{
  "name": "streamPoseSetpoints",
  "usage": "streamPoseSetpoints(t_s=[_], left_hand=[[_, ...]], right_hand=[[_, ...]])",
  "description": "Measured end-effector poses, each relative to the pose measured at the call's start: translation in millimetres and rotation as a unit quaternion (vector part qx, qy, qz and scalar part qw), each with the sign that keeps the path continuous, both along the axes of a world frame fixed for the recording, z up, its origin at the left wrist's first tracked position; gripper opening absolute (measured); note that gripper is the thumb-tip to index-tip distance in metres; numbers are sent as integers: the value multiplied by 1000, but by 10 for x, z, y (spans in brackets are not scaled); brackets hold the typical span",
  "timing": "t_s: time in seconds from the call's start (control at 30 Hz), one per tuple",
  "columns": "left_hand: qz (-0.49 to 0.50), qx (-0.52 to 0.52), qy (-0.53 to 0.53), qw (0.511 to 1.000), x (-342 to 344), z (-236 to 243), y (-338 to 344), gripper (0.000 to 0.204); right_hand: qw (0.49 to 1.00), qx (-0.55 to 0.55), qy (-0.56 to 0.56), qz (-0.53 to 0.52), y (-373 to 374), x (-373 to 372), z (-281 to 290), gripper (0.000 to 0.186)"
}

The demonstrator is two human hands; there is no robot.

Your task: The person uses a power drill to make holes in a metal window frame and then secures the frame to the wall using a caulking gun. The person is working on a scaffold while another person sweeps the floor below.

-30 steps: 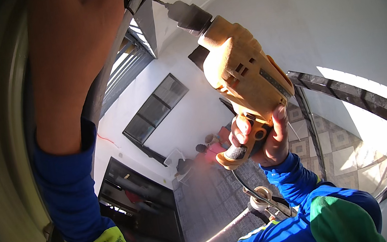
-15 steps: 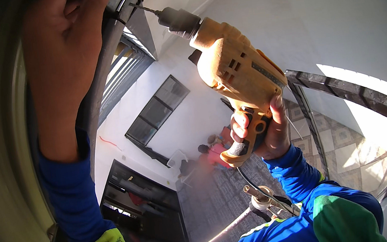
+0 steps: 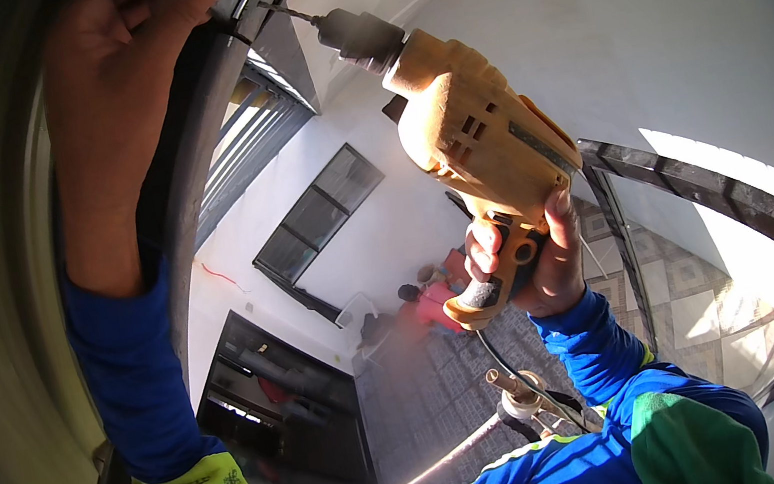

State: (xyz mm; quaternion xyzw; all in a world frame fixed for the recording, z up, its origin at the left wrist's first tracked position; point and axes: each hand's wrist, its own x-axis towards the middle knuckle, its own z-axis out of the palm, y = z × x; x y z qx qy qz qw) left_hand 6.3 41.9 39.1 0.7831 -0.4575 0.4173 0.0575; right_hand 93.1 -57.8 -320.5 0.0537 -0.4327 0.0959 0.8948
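Observation:
My right hand (image 3: pixel 536 254) grips the handle of a yellow electric drill (image 3: pixel 471 132) that points up and to the left. Its thin bit (image 3: pixel 285 13) meets a dark metal frame piece (image 3: pixel 253 0) at the top of the view. My left hand (image 3: pixel 130 90) is raised high, fingers wrapped on that dark metal frame where it curves down (image 3: pixel 191 151). Both arms wear blue sleeves with yellow-green cuffs. The drill's black cord (image 3: pixel 515 379) hangs down from the handle.
Far below lies a patterned tile floor (image 3: pixel 433 407) with people sitting by a red thing (image 3: pixel 433 306). A white wall holds a dark barred window (image 3: pixel 317 213). A dark metal railing (image 3: pixel 702 182) runs at the right. A metal scaffold pipe (image 3: pixel 513 399) stands below my arm.
The drill has shifted slightly left and up, its bit now touching the frame piece. My left hand has closed further around the frame.

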Motion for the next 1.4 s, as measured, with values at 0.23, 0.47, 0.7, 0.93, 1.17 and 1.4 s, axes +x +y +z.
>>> streamPoseSetpoints(t_s=[0.23, 0.47, 0.7, 0.93, 1.17, 1.4], left_hand=[[56, 111, -306, 944, 76, -462, -370, 17], [334, 228, -245, 881, -451, -14, -287, 23], [154, 217, -108, 958, -270, 89, -224, 23], [137, 266, -190, 935, -198, 207, 29, 19], [178, 294, -197, 918, -256, 284, -59, 17], [204, 343, -238, 886, -340, 162, -279, 19]], right_hand=[[1000, -9, 2, -21, 8, 84, -37, 72], [996, -25, -12, -81, -68, 90, -60, 71], [997, -9, -16, -74, -43, 81, -47, 69], [1000, -2, -9, -17, 3, 113, -42, 70], [999, -9, -12, -46, -34, 114, -31, 71], [999, -9, -8, -53, -48, 88, -17, 73]])
